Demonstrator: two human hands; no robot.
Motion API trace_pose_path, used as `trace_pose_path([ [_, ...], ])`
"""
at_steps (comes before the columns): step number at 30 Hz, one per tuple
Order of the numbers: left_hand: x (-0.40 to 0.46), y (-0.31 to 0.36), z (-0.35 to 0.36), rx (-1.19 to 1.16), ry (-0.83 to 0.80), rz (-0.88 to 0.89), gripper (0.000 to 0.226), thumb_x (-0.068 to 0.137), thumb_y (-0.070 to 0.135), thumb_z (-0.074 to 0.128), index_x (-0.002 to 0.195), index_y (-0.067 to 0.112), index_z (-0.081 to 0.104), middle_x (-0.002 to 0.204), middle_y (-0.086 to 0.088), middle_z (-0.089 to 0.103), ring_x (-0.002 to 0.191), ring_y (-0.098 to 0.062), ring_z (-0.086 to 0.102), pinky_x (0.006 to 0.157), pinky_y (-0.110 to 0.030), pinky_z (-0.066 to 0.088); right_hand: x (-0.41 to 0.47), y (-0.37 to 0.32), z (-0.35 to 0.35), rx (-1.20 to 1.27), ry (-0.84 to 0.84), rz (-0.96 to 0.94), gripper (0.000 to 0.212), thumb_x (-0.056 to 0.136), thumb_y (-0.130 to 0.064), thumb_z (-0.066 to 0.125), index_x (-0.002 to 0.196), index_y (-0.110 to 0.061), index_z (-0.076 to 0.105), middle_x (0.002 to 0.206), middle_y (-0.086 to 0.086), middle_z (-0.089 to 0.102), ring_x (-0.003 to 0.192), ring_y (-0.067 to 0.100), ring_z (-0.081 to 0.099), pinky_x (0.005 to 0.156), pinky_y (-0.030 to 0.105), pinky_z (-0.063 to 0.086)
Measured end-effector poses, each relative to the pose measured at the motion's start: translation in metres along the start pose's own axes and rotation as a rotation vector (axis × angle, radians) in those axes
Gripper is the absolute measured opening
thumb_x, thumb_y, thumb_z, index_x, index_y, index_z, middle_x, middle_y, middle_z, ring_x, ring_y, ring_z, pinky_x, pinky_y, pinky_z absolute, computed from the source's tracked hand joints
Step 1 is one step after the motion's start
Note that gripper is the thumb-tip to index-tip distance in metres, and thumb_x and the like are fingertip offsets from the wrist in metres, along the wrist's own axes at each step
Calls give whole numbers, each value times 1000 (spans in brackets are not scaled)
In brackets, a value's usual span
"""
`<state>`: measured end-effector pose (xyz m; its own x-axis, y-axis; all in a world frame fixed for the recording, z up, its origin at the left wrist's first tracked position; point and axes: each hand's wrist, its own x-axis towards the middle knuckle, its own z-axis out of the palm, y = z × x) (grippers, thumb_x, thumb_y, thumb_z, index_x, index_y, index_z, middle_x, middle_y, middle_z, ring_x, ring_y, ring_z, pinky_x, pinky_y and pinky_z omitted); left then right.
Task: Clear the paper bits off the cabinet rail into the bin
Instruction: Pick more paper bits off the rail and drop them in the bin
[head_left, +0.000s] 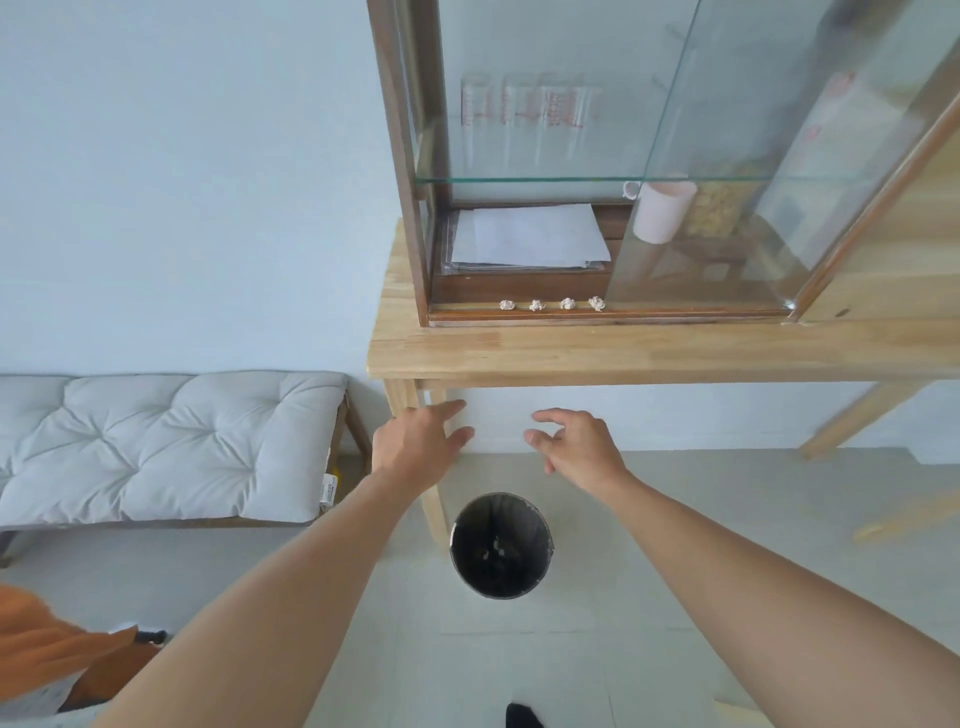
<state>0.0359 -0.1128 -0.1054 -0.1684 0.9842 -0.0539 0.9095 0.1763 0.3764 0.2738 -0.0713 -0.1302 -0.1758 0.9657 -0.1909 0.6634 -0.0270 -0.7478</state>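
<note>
Several small crumpled paper bits (551, 304) lie in a row on the cabinet rail (675, 313), the dark wooden bottom track of a glass-fronted cabinet standing on a light wooden table (623, 348). A black round bin (501, 545) stands on the floor below the table's front edge, with a few scraps inside. My left hand (415, 444) and my right hand (574, 441) are both stretched forward below the table edge, above the bin, fingers apart and holding nothing. Both hands are well below the rail.
The cabinet's sliding glass door (727, 208) covers its right half; the left half is open, showing a stack of white paper (530, 236). A pink cup (662, 210) stands behind the glass. A cushioned bench (166, 447) stands to the left, and an orange cloth (36, 644) at lower left.
</note>
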Motion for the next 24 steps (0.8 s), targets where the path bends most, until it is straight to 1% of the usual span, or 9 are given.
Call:
trace_pose_path([
  [2, 0, 5, -23, -4, 31, 25, 50, 98, 61, 55, 145, 46, 54, 113, 3, 75, 100, -26, 69, 84, -43, 60, -2, -19, -12, 7, 37, -24, 42, 100, -44, 71, 139, -27, 72, 54, -12, 73, 66, 1, 71, 70, 27, 51],
  [4, 1, 10, -42, -12, 62, 48, 49, 98, 58, 57, 146, 45, 54, 117, 2, 74, 106, -28, 67, 88, -46, 58, -2, -35, -24, 6, 68, -53, 41, 101, -45, 70, 138, -27, 73, 54, -13, 73, 56, -1, 66, 66, 26, 50],
  [8, 8, 18, -71, 0, 103, 53, 48, 98, 60, 56, 145, 48, 54, 116, 1, 75, 110, -30, 65, 92, -45, 55, 2, -59, -44, 8, 117, -100, 40, 100, -45, 72, 136, -29, 73, 55, -11, 74, 57, 0, 65, 63, 27, 50],
  [10, 15, 23, -81, 6, 122, 48, 48, 98, 61, 55, 144, 49, 54, 116, 1, 75, 111, -29, 65, 93, -44, 53, 8, -67, -53, 17, 136, -111, 38, 100, -44, 73, 135, -29, 74, 55, -10, 74, 53, -1, 63, 61, 26, 48],
  [15, 37, 35, -93, 17, 142, 52, 47, 99, 62, 53, 144, 49, 54, 111, 0, 75, 107, -29, 66, 91, -44, 55, 30, -76, -70, 29, 168, -121, 36, 99, -41, 75, 132, -27, 76, 52, -10, 72, 52, -3, 63, 64, 27, 52],
  [16, 42, 38, -94, 19, 142, 57, 47, 99, 63, 53, 144, 49, 55, 109, 0, 75, 105, -29, 66, 91, -44, 55, 35, -77, -72, 33, 166, -121, 36, 99, -40, 75, 132, -26, 76, 53, -7, 73, 54, -2, 65, 66, 28, 55],
  [18, 53, 42, -93, 14, 145, 64, 46, 99, 63, 54, 142, 49, 55, 107, 1, 75, 103, -28, 67, 89, -44, 56, 45, -77, -77, 37, 154, -128, 36, 100, -38, 75, 133, -24, 75, 59, 0, 77, 66, 12, 74, 76, 33, 61],
  [20, 65, 48, -89, 5, 150, 71, 45, 98, 63, 54, 141, 51, 55, 108, 3, 75, 104, -28, 67, 87, -44, 57, 56, -76, -79, 34, 141, -131, 37, 101, -36, 75, 136, -23, 74, 64, 6, 78, 67, 21, 74, 79, 37, 61],
  [24, 89, 62, -78, 4, 164, 99, 44, 98, 58, 58, 140, 48, 58, 108, 5, 76, 105, -30, 67, 84, -41, 54, 79, -75, -81, 14, 125, -125, 37, 101, -35, 72, 137, -26, 74, 61, 4, 76, 63, 17, 70, 77, 40, 62],
])
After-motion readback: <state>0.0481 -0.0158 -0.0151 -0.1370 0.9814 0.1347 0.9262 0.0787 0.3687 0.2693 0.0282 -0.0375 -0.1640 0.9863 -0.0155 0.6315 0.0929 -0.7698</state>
